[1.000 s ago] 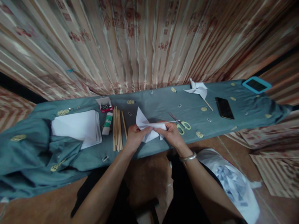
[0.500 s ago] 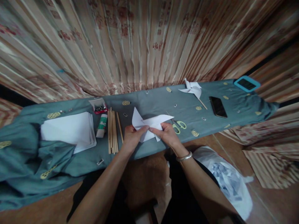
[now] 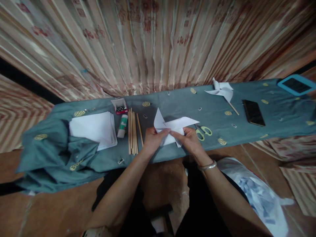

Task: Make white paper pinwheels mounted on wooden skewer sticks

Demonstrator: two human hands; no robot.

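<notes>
Between my two hands is a white paper pinwheel (image 3: 179,123), its blades folded in toward the middle. My left hand (image 3: 156,140) grips its left side, the thumb pressed on the centre. From the right, my right hand (image 3: 189,140) pinches it too, and the two thumb tips nearly meet. Green-handled scissors (image 3: 203,131) lie just right of my right hand. Left of my left hand lie several wooden sticks (image 3: 132,131), one apart from the bunch. A finished pinwheel on a stick (image 3: 223,92) rests farther back on the right.
A stack of white paper (image 3: 91,130), a glue stick (image 3: 122,126) and an open box of small metal pieces (image 3: 120,107) are on the left of the cloth-covered table (image 3: 172,102). A phone (image 3: 253,112) and blue-framed device (image 3: 296,85) lie right. A bag of paper scraps (image 3: 259,194) stands on the floor.
The view has turned left, so everything appears farther right. Both hands still hold the paper pinwheel at its centre, with almost the same grip.
</notes>
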